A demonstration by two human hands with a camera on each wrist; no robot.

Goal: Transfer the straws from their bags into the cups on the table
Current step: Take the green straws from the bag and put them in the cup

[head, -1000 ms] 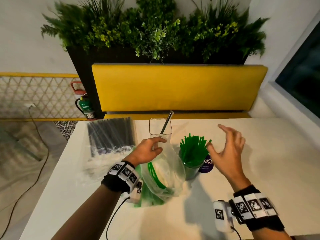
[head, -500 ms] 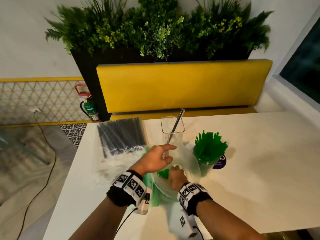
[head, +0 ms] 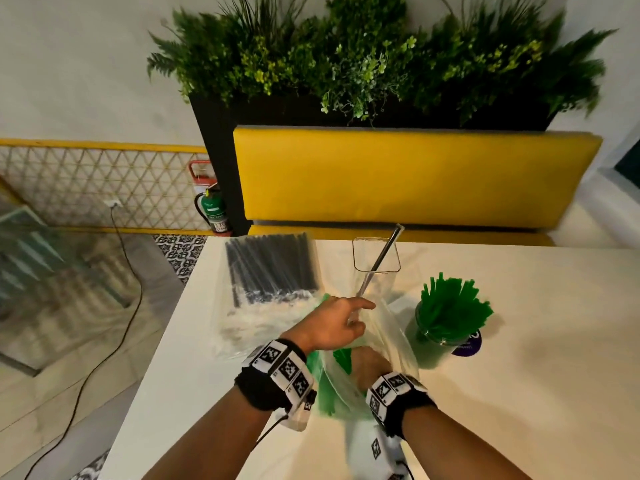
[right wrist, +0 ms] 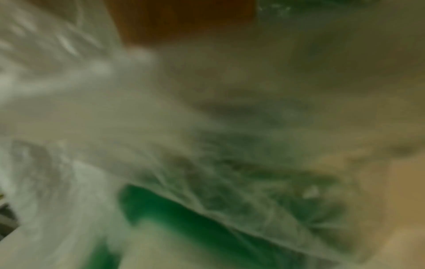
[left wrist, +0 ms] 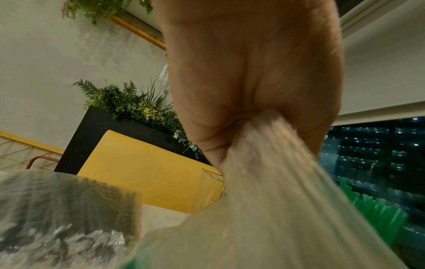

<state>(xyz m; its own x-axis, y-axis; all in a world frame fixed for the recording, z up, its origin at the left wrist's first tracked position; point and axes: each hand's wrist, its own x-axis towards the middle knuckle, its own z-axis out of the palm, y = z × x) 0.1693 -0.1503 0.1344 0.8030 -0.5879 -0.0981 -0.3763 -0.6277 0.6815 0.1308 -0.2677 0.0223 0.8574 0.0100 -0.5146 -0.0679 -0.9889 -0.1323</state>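
Green straws (head: pixel 453 303) fill one cup (head: pixel 427 344); left hand (head: pixel 332 323) grips their bag (head: pixel 391 327), right hand's (head: pixel 367 362) grip hidden inside.

Two cups (head: pixel 376 265), two bags (head: pixel 263 292), two hands (head: pixel 332 327).

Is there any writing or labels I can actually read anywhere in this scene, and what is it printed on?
Nothing reads clearly.
Purple label beside the cup of green straws: white lettering, mostly hidden, unreadable.
Fire extinguisher: white labels, too small and blurred.
Wristbands: only black-and-white square code patterns, no words.
Bag of black straws: no print visible.
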